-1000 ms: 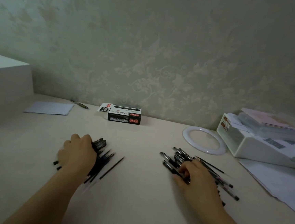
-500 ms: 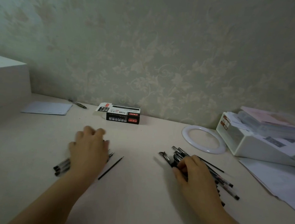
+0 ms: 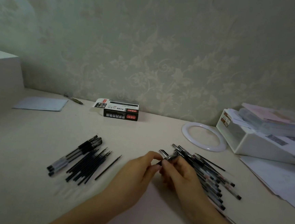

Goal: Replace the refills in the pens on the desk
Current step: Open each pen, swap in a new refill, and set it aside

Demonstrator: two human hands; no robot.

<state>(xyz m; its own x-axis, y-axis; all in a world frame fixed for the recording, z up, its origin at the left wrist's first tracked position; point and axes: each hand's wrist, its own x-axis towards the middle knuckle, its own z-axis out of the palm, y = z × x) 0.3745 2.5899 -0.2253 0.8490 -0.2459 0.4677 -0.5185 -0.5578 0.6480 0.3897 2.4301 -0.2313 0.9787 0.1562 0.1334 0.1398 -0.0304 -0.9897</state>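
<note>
Both hands meet at mid-worktop (image 3: 30, 182). The left hand (image 3: 138, 171) and right hand (image 3: 179, 171) each pinch one pen (image 3: 168, 157) between curled fingers, just above the surface. Loose pens (image 3: 214, 180) lie fanned right of the hands. Refills (image 3: 88, 164) and capped pens (image 3: 75, 153) lie left. A refill box (image 3: 120, 110) stands by the wall.

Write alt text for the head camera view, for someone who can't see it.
Both hands, left hand and right hand, hold one pen above a pale desk. Loose refills lie to the left, a pile of pens to the right, a refill box by the wall.
</note>
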